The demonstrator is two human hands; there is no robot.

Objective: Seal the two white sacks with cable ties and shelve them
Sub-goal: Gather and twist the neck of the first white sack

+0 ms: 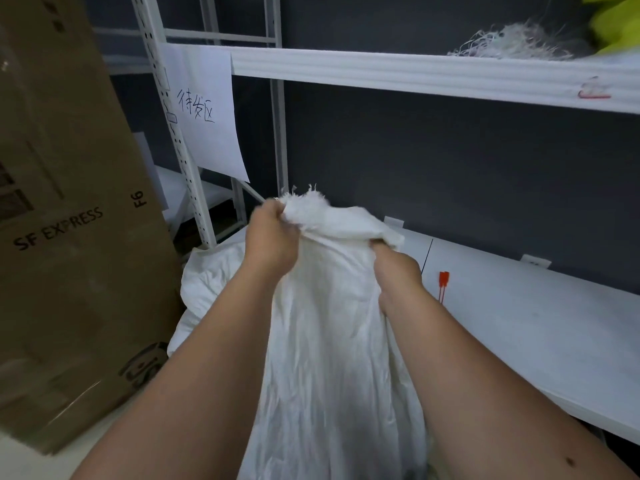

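The left hand (273, 237) is closed around the frayed mouth of a white sack (332, 341), its fingers curled into the gathered cloth at the top left of the opening. The right hand (398, 268) grips the same mouth just to the right and slightly lower, fingers buried in a fold of the fabric. Between the two hands the sack's top edge is bunched and loose threads stick up from it. The sack hangs down from the hands toward the near edge of the view, between the two bare forearms, its body crumpled and creased.

Behind and to the left of it lies a second white sack (211, 282), slumped low beside the shelving upright; whether its mouth is tied cannot be told.

To the right of the right hand, a red cable tie (442, 285) lies on the lower white shelf (536, 323), near the wrist but apart from it. Above runs the upper shelf (415, 72), carrying a tangle of white fibres (512, 41) and something yellow-green (613, 22) at the far right. A sheet of paper (207, 112) with handwritten characters hangs from the upper shelf's left end. A large cardboard box (69, 220) printed "SF EXPRESS" stands at the left.
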